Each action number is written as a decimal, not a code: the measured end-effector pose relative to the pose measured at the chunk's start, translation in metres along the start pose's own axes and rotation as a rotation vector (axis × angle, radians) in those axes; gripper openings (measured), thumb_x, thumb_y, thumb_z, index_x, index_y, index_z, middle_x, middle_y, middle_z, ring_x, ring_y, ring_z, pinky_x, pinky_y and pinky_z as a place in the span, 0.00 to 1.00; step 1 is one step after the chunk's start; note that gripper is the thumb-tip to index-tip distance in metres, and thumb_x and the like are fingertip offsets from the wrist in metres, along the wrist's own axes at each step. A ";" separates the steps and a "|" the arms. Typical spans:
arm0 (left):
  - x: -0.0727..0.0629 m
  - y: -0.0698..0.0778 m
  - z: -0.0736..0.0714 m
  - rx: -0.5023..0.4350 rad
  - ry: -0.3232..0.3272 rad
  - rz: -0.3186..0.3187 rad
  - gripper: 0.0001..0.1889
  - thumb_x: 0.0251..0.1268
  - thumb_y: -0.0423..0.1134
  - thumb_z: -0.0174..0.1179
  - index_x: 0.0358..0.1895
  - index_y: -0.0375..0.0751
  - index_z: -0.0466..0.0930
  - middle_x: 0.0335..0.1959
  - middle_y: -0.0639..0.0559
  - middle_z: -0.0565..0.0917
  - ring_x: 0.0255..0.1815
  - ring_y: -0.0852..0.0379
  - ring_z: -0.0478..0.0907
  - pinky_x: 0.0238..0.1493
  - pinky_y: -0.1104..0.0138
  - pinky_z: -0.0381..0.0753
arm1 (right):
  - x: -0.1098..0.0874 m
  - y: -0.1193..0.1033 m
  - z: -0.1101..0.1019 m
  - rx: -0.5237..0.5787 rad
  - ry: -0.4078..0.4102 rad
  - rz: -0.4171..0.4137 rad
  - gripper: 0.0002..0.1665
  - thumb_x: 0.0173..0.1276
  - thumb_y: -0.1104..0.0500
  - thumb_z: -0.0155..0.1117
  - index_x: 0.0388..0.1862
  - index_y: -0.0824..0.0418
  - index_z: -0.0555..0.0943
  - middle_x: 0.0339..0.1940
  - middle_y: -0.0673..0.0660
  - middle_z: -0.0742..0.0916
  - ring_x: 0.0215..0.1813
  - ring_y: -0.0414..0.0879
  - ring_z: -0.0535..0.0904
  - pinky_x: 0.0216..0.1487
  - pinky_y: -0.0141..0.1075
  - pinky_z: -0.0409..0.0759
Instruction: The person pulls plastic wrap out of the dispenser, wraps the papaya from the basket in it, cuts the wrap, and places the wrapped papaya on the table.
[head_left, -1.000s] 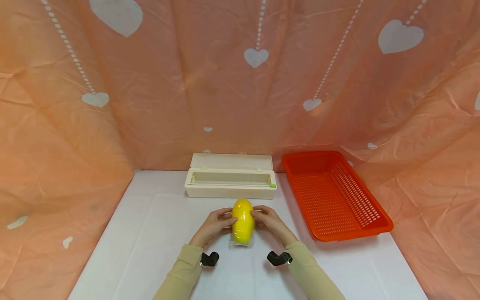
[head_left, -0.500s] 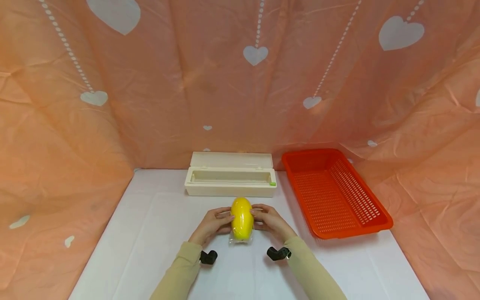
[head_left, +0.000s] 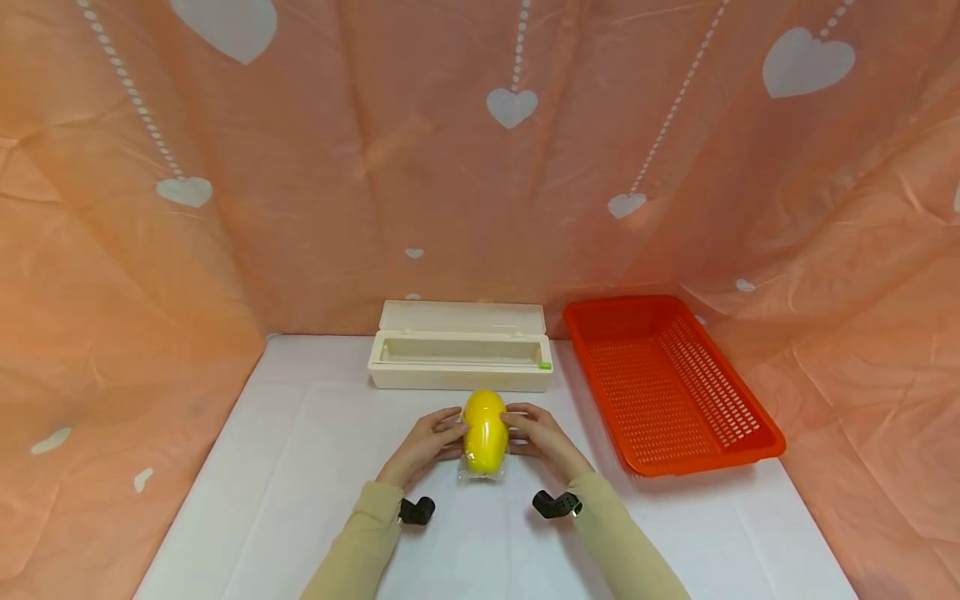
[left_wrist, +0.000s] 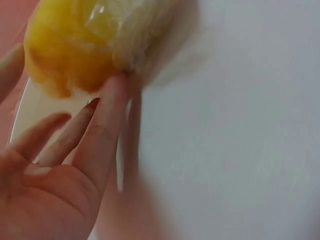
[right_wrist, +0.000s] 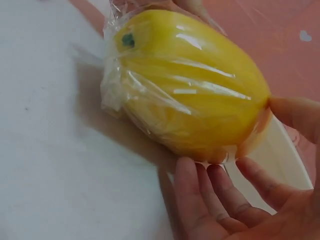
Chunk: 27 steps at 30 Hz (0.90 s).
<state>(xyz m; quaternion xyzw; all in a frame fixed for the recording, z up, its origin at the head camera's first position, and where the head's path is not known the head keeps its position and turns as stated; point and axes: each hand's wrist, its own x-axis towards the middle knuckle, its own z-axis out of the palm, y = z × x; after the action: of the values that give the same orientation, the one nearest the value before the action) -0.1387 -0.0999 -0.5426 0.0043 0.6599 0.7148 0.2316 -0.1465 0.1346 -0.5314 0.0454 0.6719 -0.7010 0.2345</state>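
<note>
A yellow oval fruit [head_left: 486,431] wrapped in clear plastic film stands between both hands in the head view. Its dark green stem end shows through the film in the right wrist view, where loose film bunches around that end. My left hand [head_left: 426,442] holds the fruit's left side, thumb on the near surface and fingers around the side. From the right, my right hand [head_left: 546,437] grips it likewise with thumb and fingertips. In the left wrist view the wrapped fruit [left_wrist: 85,40] looks blurred.
Behind the fruit lies a long cream-coloured box [head_left: 461,379] with its lid raised and a green slider at its right end. An orange-red perforated basket [head_left: 600,392] stands to the right. A pink curtain [head_left: 450,167] borders the white tabletop [head_left: 300,467].
Both hands keep their hold, and the fruit has shifted very slightly away from me. The whole head view has also drifted a little. Box and basket stay put.
</note>
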 end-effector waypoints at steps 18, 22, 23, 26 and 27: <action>-0.007 0.005 -0.009 -0.037 0.004 0.001 0.31 0.66 0.43 0.61 0.68 0.32 0.64 0.57 0.36 0.76 0.49 0.47 0.80 0.51 0.56 0.80 | -0.004 -0.004 0.000 -0.013 0.040 -0.012 0.30 0.68 0.52 0.61 0.60 0.72 0.69 0.51 0.65 0.80 0.48 0.55 0.81 0.53 0.47 0.79; -0.011 0.012 -0.015 0.012 0.027 0.005 0.30 0.69 0.44 0.58 0.67 0.30 0.64 0.56 0.35 0.76 0.50 0.44 0.78 0.52 0.56 0.80 | -0.010 -0.007 -0.002 -0.146 0.122 -0.052 0.27 0.70 0.54 0.58 0.60 0.71 0.70 0.52 0.65 0.80 0.49 0.56 0.79 0.52 0.48 0.79; -0.013 0.015 -0.019 0.036 0.034 0.010 0.29 0.70 0.43 0.58 0.67 0.29 0.64 0.56 0.34 0.76 0.50 0.42 0.78 0.52 0.56 0.80 | -0.013 -0.009 -0.002 -0.219 0.152 -0.073 0.27 0.70 0.54 0.58 0.61 0.70 0.71 0.52 0.64 0.80 0.49 0.56 0.79 0.52 0.48 0.79; -0.017 0.028 -0.033 0.121 0.056 0.039 0.29 0.70 0.42 0.57 0.67 0.28 0.63 0.57 0.31 0.75 0.52 0.38 0.76 0.53 0.53 0.78 | -0.028 -0.022 -0.005 -0.459 0.221 -0.147 0.27 0.68 0.54 0.61 0.62 0.66 0.73 0.54 0.63 0.80 0.51 0.58 0.78 0.51 0.49 0.79; -0.019 0.033 -0.039 0.158 0.063 0.056 0.29 0.70 0.41 0.57 0.67 0.27 0.63 0.57 0.30 0.74 0.53 0.37 0.76 0.53 0.52 0.78 | -0.035 -0.028 -0.006 -0.520 0.222 -0.174 0.27 0.68 0.54 0.61 0.62 0.66 0.73 0.55 0.64 0.80 0.53 0.60 0.77 0.52 0.50 0.78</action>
<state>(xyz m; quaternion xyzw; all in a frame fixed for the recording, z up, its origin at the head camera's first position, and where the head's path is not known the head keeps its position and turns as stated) -0.1446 -0.1438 -0.5103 0.0183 0.7209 0.6664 0.1895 -0.1279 0.1496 -0.4927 0.0023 0.8518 -0.5138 0.1025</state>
